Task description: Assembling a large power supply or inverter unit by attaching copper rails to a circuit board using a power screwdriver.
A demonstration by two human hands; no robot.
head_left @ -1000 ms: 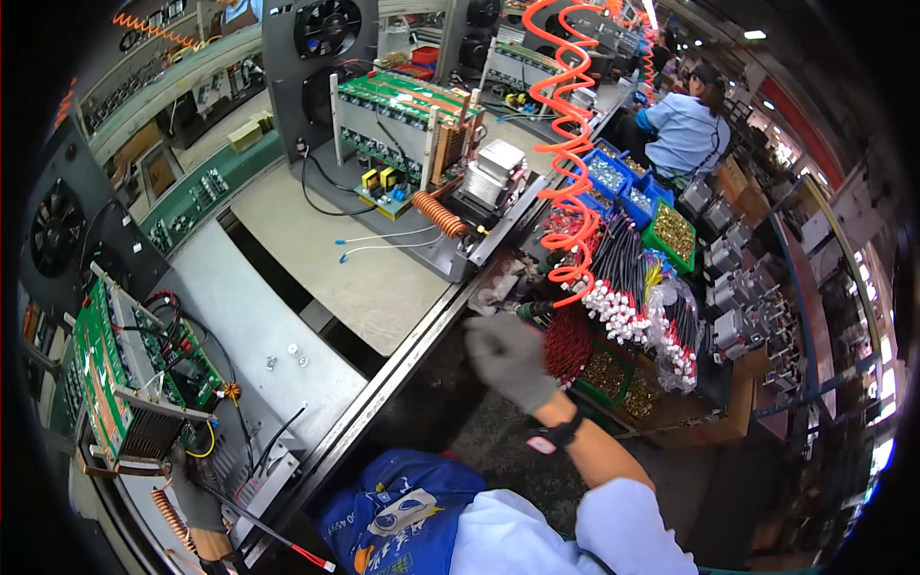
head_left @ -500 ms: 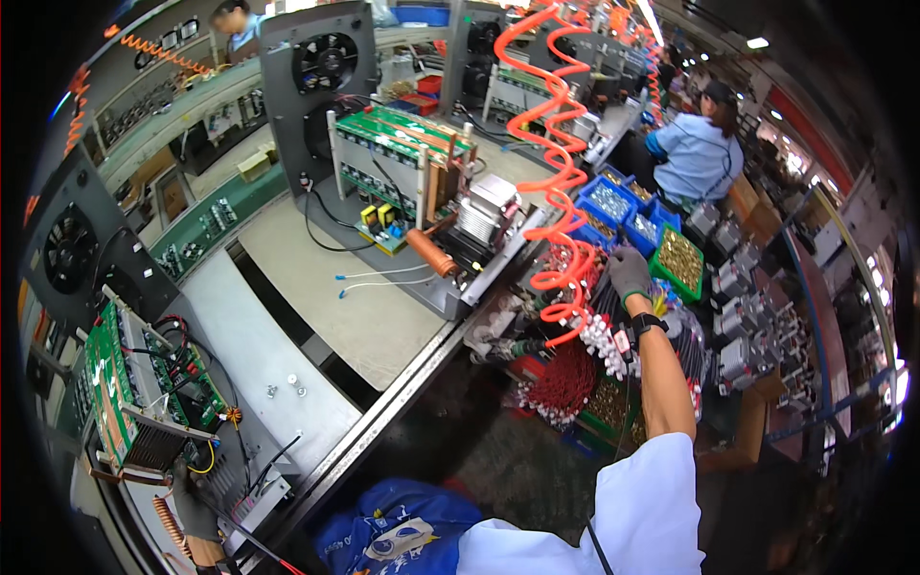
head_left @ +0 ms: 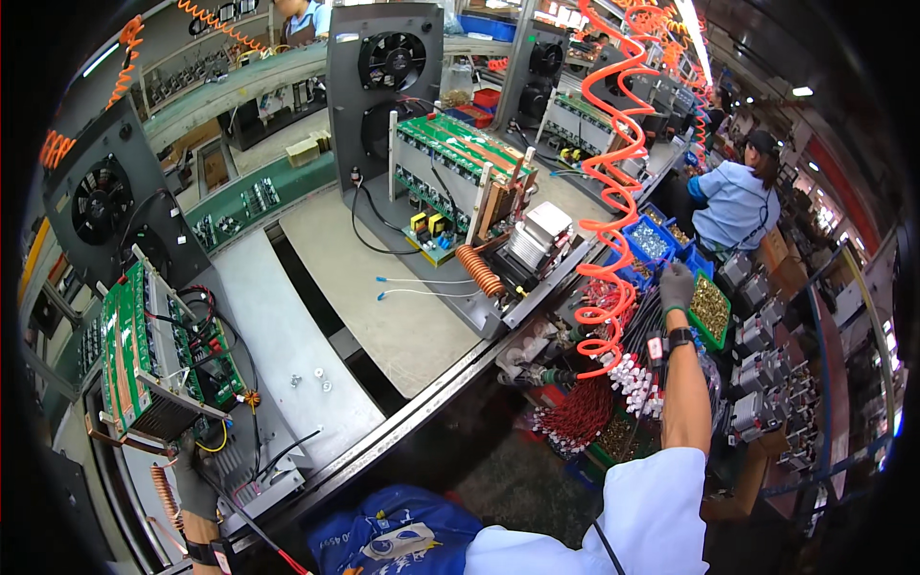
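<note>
The grey-gloved right hand (head_left: 677, 286) has swung from the bench edge over to the blue plastic parts bins (head_left: 700, 259), just beside a green tray of brass-coloured pieces (head_left: 711, 335); its fingers look curled, whether around anything I can't tell. The grey-gloved left hand (head_left: 196, 491) stays by the green circuit-board assembly with copper strips (head_left: 123, 355) at bench left, its grip hidden. Attention, I'd judge, has shifted to supplies.
</note>
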